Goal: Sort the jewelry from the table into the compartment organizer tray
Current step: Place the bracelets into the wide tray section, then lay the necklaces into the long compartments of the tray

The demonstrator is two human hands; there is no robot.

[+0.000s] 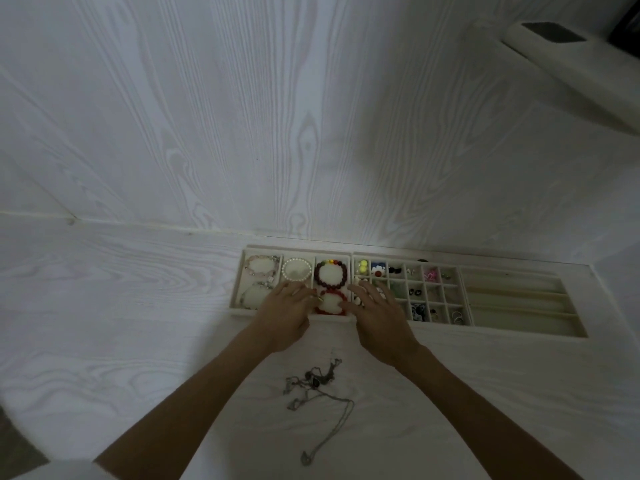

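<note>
Along the far edge of the counter (138, 323), against the white wood-grain wall, lay the organizer tray (519, 329), a long pale tray in three sections. Its left section held bracelets on pale cushions: a pink-and-silver bracelet (263, 266) and a pearl bracelet (296, 269) in the far row, a dark red bead bracelet (330, 273) with a few bright beads beside them, and a bright red bracelet (330, 303) in the near compartment just below it. A pale bracelet (252, 296) sat in the near-left compartment. The middle section was a grid of small compartments (415, 289) holding earrings, rings and small coloured pieces, too small to tell apart. The right section had long bare slots (512, 296).

The left hand (285, 315) reached over the near rim of the tray, its fingers (298, 292) bent down over the compartment under the pearl bracelet, touching the left side of the bright red bracelet; whether they pinched anything I cannot tell. The right hand (377, 313) lay over the left columns of the small grid, its fingers (367, 294) spread and fairly straight, resting on the tray and gripping nothing that showed.

Nearer the front edge of the counter, between the two forearms, lay a tangle of silver necklaces (318, 393), one chain trailing toward the front edge, well apart from the tray.
</note>
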